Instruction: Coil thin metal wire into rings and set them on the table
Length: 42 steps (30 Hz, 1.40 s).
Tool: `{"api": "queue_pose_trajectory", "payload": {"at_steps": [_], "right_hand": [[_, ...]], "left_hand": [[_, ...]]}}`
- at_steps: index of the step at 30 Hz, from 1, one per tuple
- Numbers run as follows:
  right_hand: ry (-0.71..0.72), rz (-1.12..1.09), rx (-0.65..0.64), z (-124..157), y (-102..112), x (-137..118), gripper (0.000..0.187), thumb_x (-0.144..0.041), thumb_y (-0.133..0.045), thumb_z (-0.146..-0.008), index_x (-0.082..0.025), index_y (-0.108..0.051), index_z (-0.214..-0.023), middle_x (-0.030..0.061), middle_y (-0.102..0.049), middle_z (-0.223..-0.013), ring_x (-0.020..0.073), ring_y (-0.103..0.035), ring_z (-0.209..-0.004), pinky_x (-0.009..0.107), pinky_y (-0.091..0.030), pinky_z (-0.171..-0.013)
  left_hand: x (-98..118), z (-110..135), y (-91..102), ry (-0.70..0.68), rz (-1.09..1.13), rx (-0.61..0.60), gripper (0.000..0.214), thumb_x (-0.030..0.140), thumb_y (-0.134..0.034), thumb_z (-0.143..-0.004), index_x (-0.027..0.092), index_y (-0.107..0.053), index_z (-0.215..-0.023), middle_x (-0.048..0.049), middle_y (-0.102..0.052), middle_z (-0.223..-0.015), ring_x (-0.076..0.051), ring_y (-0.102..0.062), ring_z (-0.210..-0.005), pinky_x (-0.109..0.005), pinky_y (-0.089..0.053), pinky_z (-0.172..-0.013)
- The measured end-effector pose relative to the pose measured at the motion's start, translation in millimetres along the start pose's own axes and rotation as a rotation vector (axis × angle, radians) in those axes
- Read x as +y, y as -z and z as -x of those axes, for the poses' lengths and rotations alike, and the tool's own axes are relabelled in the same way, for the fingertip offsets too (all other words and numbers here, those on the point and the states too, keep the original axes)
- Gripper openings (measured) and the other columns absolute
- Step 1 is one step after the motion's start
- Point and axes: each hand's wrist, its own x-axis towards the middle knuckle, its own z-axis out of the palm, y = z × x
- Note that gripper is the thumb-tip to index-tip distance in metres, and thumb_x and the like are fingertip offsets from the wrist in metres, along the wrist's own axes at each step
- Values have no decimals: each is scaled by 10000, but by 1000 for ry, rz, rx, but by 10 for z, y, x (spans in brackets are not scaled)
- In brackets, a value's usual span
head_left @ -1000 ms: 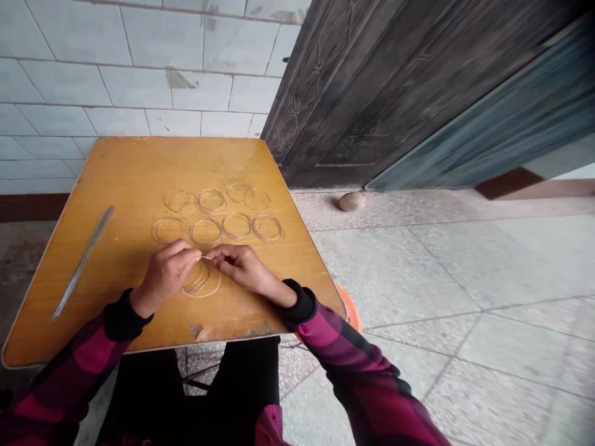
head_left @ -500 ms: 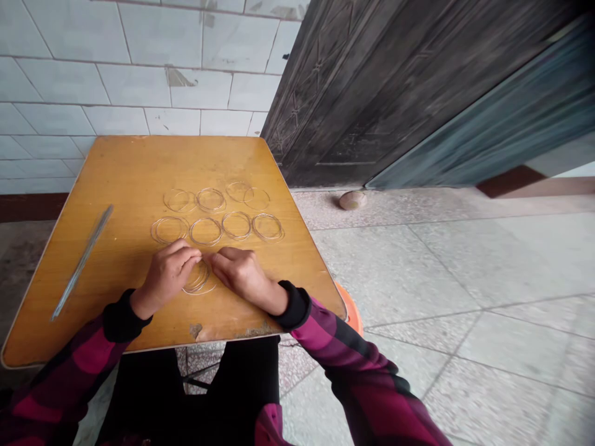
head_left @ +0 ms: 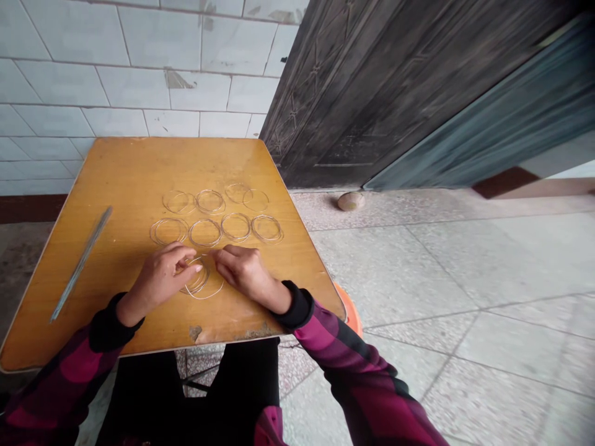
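My left hand [head_left: 160, 277] and my right hand [head_left: 242, 271] rest near the front of a yellow wooden table [head_left: 130, 167]. Both pinch a thin wire coil [head_left: 201, 286] that lies between them on the tabletop. The fingers of both hands are curled onto the wire. Beyond my hands, several finished wire rings [head_left: 205, 231] lie in two rows. A bundle of straight wires [head_left: 82, 261] lies at the table's left side.
A white tiled wall stands behind the table. A dark wooden door [head_left: 372, 93] leans at the right. A round stone [head_left: 350, 201] sits on the speckled floor by the door. An orange object [head_left: 353, 316] peeks out under the table's right edge.
My left hand has slid slightly back and left, and the coil's loose loop has spread wider toward the right. My right hand has barely moved.
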Motion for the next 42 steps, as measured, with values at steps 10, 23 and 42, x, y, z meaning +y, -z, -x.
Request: {"api": "queue_pose_trajectory", "payload": {"at_steps": [10,23,42], "right_hand": [[34,6,-12,-17,26,-20,277,-180,-404,-995,-145,-677,-964,10,-546,-666,104,-448,-569,242,-288,-529],[35,-8,-38,-14,10,-51,222,-159,-427,-963,-148,-647,-940,37,-605,-734,129,-528,-645,241,-359,-581],[130,183,2,-5,-20,-124,220,-206,-457,-1004,-165,-667,-953,34,-620,-719,138,-521,-649,288,-323,-574]], "left_hand": [[55,-47,48,-56,-15,37,139,156,-589,-862,173,-691,-769,0,-658,-688,-107,-575,-586,-223,-432,-552],[35,-48,-43,-93,40,77,138,145,-584,-858,178,-704,-798,-16,-684,-694,-120,-599,-588,-236,-454,-549],[66,-52,-51,44,179,-42,169,190,-541,-860,180,-631,-717,3,-664,-656,-128,-594,-609,-235,-467,-585]]}}
